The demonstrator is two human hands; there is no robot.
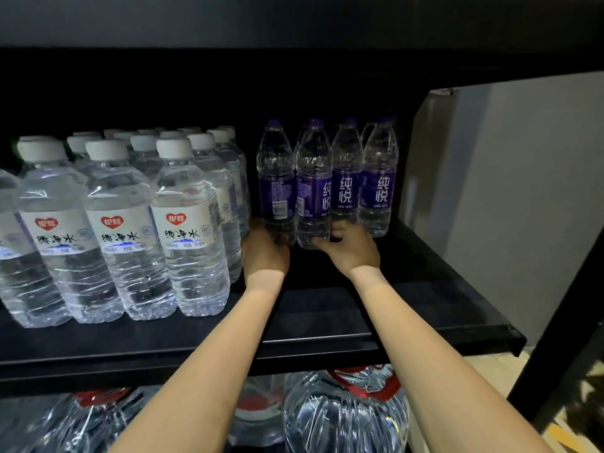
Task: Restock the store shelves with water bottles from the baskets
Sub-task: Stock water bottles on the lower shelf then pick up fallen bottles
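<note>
Both my arms reach onto a black shelf point(425, 289). My left hand point(265, 253) grips the base of a purple-labelled water bottle point(276, 178), the leftmost of its row. Just to its right, my right hand point(348, 248) grips the base of a second purple-labelled bottle point(313, 184). Both bottles stand upright. Two more purple-labelled bottles point(379, 181) stand beside them at the back right of the shelf. No basket is in view.
Several white-capped water bottles point(186, 223) with white labels fill the shelf's left half in rows. Large water jugs with red handles point(346, 410) sit on the shelf below. A black upright post point(562, 322) and a grey wall stand at right.
</note>
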